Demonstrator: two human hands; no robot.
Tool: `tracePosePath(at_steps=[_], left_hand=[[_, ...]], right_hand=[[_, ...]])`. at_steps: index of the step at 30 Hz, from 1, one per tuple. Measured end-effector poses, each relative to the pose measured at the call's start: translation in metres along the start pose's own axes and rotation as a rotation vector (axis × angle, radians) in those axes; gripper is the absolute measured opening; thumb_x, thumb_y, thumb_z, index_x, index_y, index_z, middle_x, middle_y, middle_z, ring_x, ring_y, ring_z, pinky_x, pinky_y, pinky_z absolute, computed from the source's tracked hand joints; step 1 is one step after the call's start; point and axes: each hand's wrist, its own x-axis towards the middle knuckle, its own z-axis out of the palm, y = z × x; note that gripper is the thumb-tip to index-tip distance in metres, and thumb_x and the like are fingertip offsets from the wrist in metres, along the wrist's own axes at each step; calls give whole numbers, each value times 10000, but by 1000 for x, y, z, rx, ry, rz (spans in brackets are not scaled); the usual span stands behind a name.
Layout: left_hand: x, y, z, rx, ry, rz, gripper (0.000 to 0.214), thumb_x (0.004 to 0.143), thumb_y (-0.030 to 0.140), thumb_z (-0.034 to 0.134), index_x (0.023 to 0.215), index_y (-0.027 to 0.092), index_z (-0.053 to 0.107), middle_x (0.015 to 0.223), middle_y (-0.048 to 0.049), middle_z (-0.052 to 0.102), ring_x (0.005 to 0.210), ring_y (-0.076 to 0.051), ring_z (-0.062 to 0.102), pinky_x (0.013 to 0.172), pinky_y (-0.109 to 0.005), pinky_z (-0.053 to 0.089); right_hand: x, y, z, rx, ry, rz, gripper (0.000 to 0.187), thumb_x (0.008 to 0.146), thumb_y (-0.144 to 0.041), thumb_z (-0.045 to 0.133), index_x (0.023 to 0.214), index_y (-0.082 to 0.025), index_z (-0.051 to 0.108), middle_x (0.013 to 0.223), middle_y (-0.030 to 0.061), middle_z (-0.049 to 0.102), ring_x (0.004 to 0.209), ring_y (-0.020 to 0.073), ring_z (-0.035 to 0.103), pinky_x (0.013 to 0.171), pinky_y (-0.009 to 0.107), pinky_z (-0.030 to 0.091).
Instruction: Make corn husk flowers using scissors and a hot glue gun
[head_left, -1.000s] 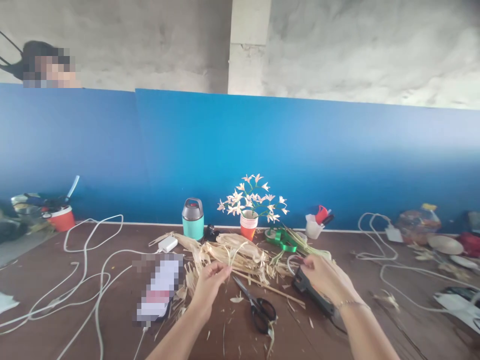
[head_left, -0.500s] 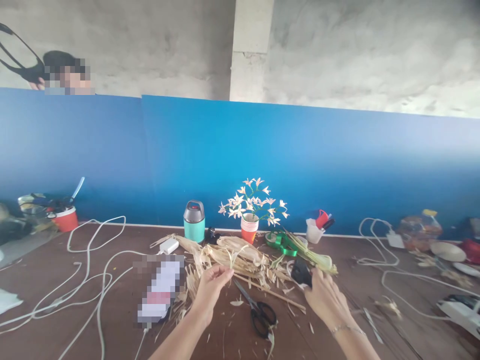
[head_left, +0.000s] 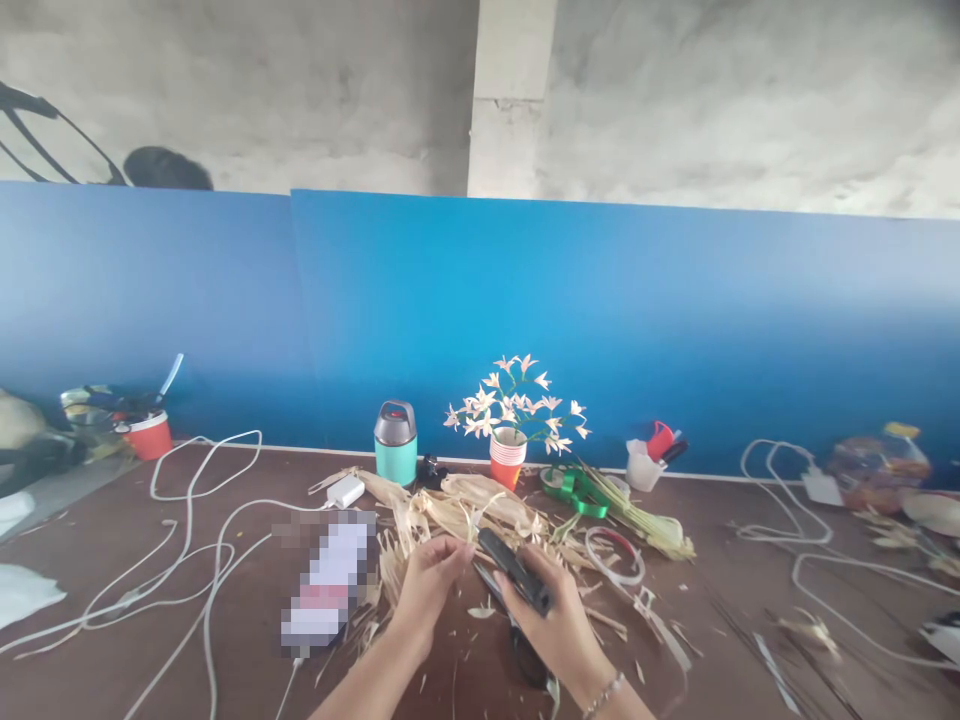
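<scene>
My left hand (head_left: 435, 575) is closed in a pinch on a small pale corn husk flower (head_left: 472, 522), its thin petals standing above the fingertips. My right hand (head_left: 551, 610) grips a black stapler (head_left: 517, 570), whose front end is close to the left fingertips. Beneath it, black-handled scissors (head_left: 529, 660) lie on the brown table, partly hidden by my right hand. Dried corn husks (head_left: 487, 500) are heaped just behind both hands. To the right of the stapler lies a white roll of tape (head_left: 615, 557).
Paper cups (head_left: 508, 455) hold a spray of pale flowers at the back. Nearby are a teal flask (head_left: 396, 460), green ribbon (head_left: 577, 492), a bundle of stalks (head_left: 652, 525) and a phone (head_left: 330, 580). White cables (head_left: 217, 560) trail at left. A blue partition (head_left: 480, 300) stands behind.
My right hand has picked up the black stapler from beside the tape roll and brought it left, close to my left hand. A person behind the partition has sunk lower.
</scene>
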Motion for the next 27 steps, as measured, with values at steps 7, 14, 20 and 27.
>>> tracePosePath(at_steps=[7, 14, 20, 27], left_hand=[[-2, 3, 2, -25, 18, -9, 349, 558, 462, 765, 580, 152, 608, 471, 33, 531, 422, -86, 446, 448, -204, 310], [-1, 3, 1, -30, -19, -27, 342, 596, 461, 750, 615, 154, 601, 495, 11, 573, 440, -116, 503, 459, -220, 338], [-3, 4, 2, -39, -13, -36, 341, 603, 455, 753, 626, 147, 607, 509, 7, 580, 455, -107, 495, 462, -213, 332], [1, 2, 1, -34, -4, -58, 390, 556, 491, 768, 601, 147, 589, 467, 27, 545, 417, -86, 455, 438, -200, 300]], right_hand=[[-4, 4, 1, -30, -64, 15, 184, 795, -288, 569, 636, -216, 511, 659, 19, 568, 611, 181, 546, 569, 272, 412], [-4, 7, 5, -21, -40, 36, 153, 772, -260, 592, 640, -206, 540, 652, 12, 578, 608, 182, 557, 562, 265, 408], [-2, 5, 4, 8, -37, 54, 133, 771, -298, 607, 679, -201, 607, 678, 28, 614, 630, 196, 577, 584, 277, 436], [-2, 5, 4, -44, -21, 23, 104, 766, -286, 608, 724, -199, 647, 697, 41, 644, 652, 200, 592, 607, 274, 466]])
